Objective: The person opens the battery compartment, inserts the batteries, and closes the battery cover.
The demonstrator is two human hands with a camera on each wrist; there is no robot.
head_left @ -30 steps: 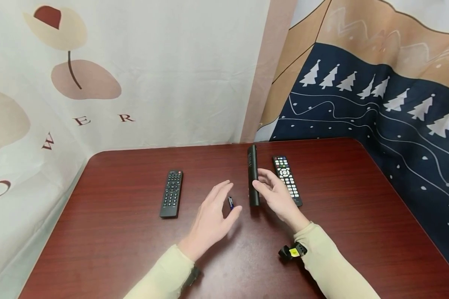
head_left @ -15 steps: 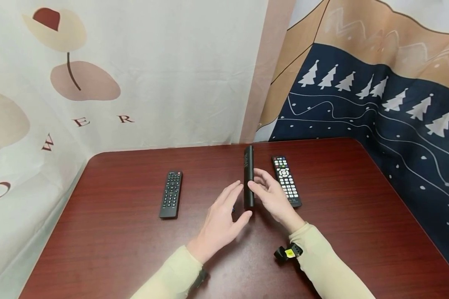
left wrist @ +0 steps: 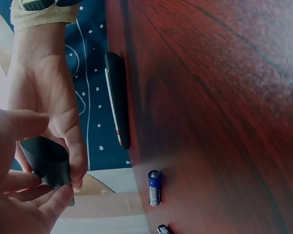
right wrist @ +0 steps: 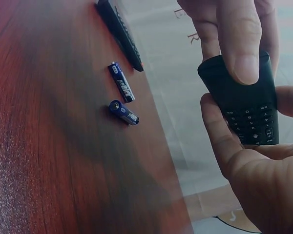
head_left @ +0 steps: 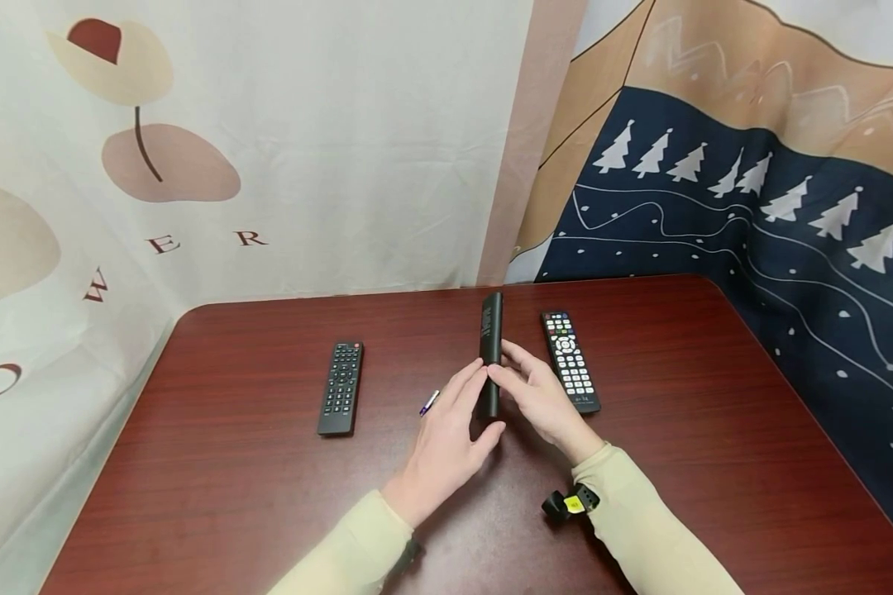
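A black remote control point(head_left: 492, 322) is held tilted up on its long edge above the table. My right hand point(head_left: 546, 402) grips its right side, thumb on the narrow edge. At the near end, my left hand point(head_left: 446, 450) pinches the remote, its fingers on the left side. In the right wrist view, the left thumb point(right wrist: 241, 53) lies over the button face's plain end; the buttons show below. Two blue batteries, one point(right wrist: 121, 82) beside the other point(right wrist: 123, 113), lie on the table; in the head view only one battery point(head_left: 429, 402) peeks out past the left hand.
On the dark red wooden table point(head_left: 216, 496), a second black remote point(head_left: 340, 388) lies to the left. A third remote with white buttons point(head_left: 570, 361) lies just right of my right hand. Printed cloths, a pale one point(head_left: 342, 149) and a navy one point(head_left: 714, 223), hang behind the table.
My left hand has moved right to the held remote and now touches it. The right hand has brought the remote slightly left. A battery has come into sight left of the left hand.
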